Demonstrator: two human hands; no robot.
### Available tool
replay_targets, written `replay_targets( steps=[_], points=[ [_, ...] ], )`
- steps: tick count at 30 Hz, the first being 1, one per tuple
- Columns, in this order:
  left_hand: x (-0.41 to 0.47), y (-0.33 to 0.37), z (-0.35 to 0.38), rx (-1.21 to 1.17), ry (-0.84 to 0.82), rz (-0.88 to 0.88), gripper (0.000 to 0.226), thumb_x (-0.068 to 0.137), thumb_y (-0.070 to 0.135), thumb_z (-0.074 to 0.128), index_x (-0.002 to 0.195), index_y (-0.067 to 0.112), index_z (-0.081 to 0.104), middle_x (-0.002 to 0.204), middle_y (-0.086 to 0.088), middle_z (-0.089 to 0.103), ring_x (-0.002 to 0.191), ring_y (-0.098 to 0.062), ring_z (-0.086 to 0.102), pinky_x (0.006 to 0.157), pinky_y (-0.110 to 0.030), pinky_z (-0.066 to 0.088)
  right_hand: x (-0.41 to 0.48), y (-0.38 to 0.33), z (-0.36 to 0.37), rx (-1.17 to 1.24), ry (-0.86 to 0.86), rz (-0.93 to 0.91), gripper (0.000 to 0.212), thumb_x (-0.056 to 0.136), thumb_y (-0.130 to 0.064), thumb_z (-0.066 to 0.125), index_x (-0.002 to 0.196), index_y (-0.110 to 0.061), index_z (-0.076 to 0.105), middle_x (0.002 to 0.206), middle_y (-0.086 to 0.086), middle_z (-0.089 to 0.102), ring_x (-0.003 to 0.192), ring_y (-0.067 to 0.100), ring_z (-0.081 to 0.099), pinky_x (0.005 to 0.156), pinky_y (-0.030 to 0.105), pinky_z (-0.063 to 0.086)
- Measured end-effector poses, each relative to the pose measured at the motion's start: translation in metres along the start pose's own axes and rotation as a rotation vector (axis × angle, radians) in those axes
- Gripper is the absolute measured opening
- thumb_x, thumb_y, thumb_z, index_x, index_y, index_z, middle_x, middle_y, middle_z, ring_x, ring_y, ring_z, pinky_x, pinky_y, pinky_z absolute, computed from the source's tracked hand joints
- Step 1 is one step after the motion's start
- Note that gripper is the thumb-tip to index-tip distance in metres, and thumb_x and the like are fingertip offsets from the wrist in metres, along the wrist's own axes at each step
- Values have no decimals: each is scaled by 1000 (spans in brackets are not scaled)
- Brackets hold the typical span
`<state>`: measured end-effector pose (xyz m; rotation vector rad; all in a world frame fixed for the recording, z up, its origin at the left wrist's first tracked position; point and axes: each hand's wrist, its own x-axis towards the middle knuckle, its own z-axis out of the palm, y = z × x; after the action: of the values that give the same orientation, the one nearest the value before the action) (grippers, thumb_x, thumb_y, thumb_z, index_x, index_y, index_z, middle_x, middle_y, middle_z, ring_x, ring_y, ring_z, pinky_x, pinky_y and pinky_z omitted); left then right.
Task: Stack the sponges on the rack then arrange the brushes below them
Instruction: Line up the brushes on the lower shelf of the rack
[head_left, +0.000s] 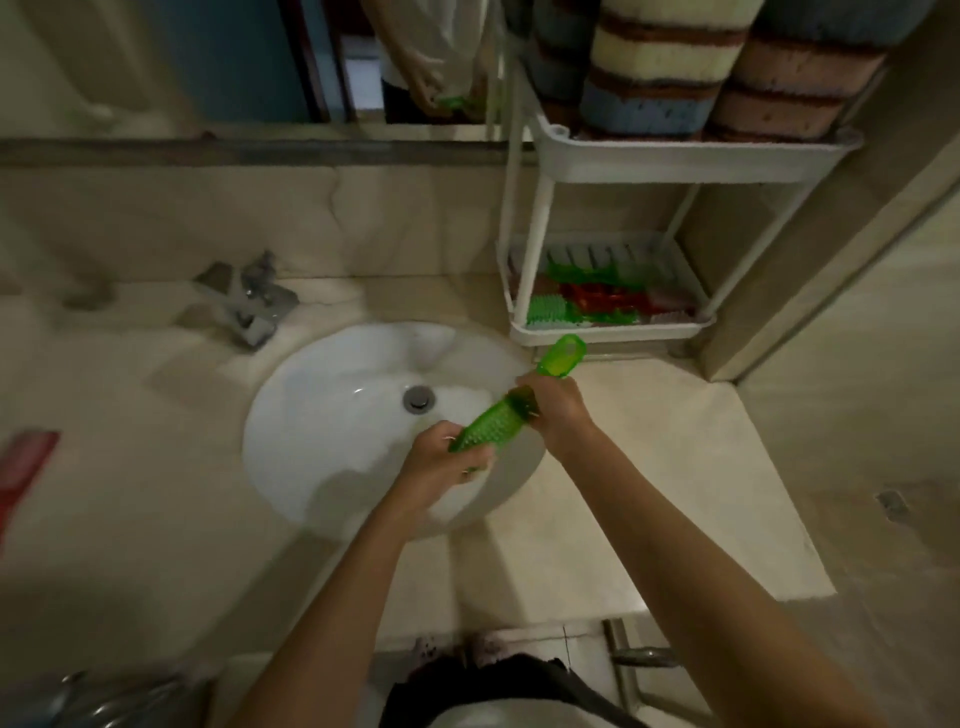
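The left hand (447, 457) and right hand (558, 410) each close around translucent green plastic brushes (488, 423) above the white basin (332, 415), apparently separating them. Beyond the right grip, the white rack's lower tray (613, 332) holds other brushes; striped sponges (660, 78) sit stacked above.
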<state>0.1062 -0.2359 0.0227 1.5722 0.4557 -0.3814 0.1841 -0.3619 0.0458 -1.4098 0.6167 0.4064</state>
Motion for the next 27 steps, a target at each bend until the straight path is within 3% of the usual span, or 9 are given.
replay_targets(
  steps=[3, 5, 6, 7, 11, 14, 19, 23, 27],
  points=[
    [-17, 7, -27, -290, 178, 35, 20, 84, -6, 60, 78, 11, 51, 78, -10, 61, 48, -6, 64, 50, -16, 54, 0, 5, 23, 2, -63, -28, 9, 83, 0, 59, 89, -5, 54, 79, 9, 54, 74, 20, 57, 64, 29, 50],
    [-27, 10, -42, -339, 301, 80, 19, 85, -5, 58, 79, 12, 52, 77, -8, 61, 44, -4, 64, 47, -15, 52, -1, 12, 38, -144, -80, -119, 56, 79, -7, 64, 130, -2, 41, 108, 13, 54, 106, 31, 57, 87, 38, 48],
    [-31, 11, -49, -337, 363, 94, 17, 86, -3, 59, 80, 12, 53, 77, -7, 62, 44, -4, 64, 46, -14, 51, -5, 14, 45, -316, -65, -206, 77, 75, -13, 67, 141, -4, 28, 122, 16, 50, 119, 33, 50, 98, 40, 42],
    [-35, 11, -56, -337, 420, 104, 15, 86, 0, 60, 80, 13, 54, 76, -5, 62, 44, -3, 63, 45, -14, 50, -8, 17, 52, -485, -79, -312, 83, 73, -17, 68, 144, -6, 26, 130, 19, 48, 125, 33, 45, 105, 40, 37],
    [-51, 4, -88, -357, 594, 104, 4, 87, 10, 62, 89, 12, 59, 75, -1, 63, 44, -2, 62, 46, -12, 49, -27, 31, 88, -1016, -387, -722, 45, 72, -15, 63, 116, -9, 64, 116, 18, 64, 117, 33, 53, 103, 37, 38],
    [-59, -3, -114, -361, 689, 70, 8, 86, 16, 65, 89, 9, 62, 73, -3, 62, 51, -9, 59, 47, -13, 48, -42, 43, 109, -1254, -605, -683, 49, 75, -11, 66, 123, -11, 56, 121, 15, 60, 116, 31, 52, 98, 37, 41],
    [-69, -6, -157, -357, 689, 40, 13, 87, 22, 63, 80, 12, 61, 70, -4, 61, 55, -13, 54, 45, -13, 48, -58, 63, 146, -1290, -711, -679, 38, 82, -14, 65, 114, -1, 51, 112, 18, 61, 102, 31, 57, 70, 26, 34],
    [-76, -16, -208, -348, 702, 64, 15, 90, 25, 59, 88, 9, 60, 74, -5, 60, 55, -13, 54, 50, -18, 48, -79, 77, 195, -1267, -687, -670, 30, 85, -19, 62, 107, -1, 54, 100, 16, 60, 83, 23, 50, 68, 25, 31],
    [-83, -38, -273, -309, 806, 68, 21, 94, 24, 52, 76, 15, 56, 66, -3, 60, 43, -4, 57, 46, -16, 46, -100, 99, 246, -1228, -684, -594, 28, 82, -18, 64, 103, -2, 57, 94, 13, 59, 87, 27, 55, 69, 28, 36]
  ],
)
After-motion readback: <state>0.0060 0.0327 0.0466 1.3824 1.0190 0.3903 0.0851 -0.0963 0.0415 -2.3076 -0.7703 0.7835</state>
